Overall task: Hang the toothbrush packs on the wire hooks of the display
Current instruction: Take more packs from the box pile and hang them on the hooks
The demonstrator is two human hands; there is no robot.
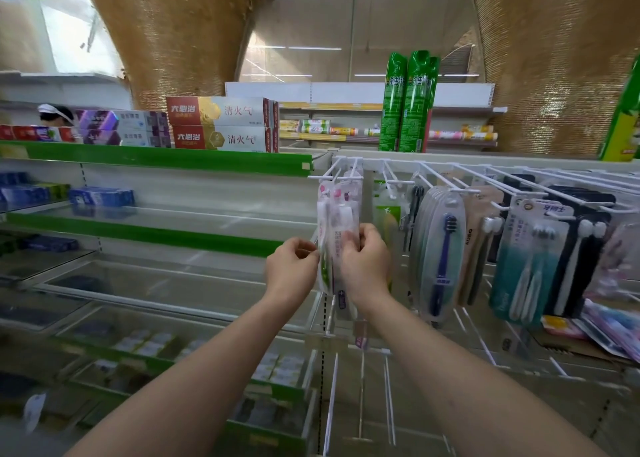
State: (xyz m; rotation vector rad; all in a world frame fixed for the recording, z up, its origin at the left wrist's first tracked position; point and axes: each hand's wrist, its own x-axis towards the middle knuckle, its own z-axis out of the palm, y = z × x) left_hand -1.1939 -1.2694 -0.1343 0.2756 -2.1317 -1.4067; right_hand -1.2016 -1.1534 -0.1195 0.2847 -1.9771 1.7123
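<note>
At the left end of the wire display, both hands work on the pink-and-white toothbrush packs (337, 234) hanging from the two leftmost wire hooks (341, 172). Left hand (292, 267) pinches the left edge of the front pack, fingers curled. Right hand (365, 262) is curled round the packs from the right, thumb on the face.

Risks, as judged:
- Packs look bunched on the hooks; pulling sideways could tear a hang hole or slide a pack off the hook tip.
- Motion blur hides the hang holes, so whether the front pack is fully seated cannot be told.
- Right wrist sits near the green pack (388, 221) on the next hook and could knock it swinging.
</note>
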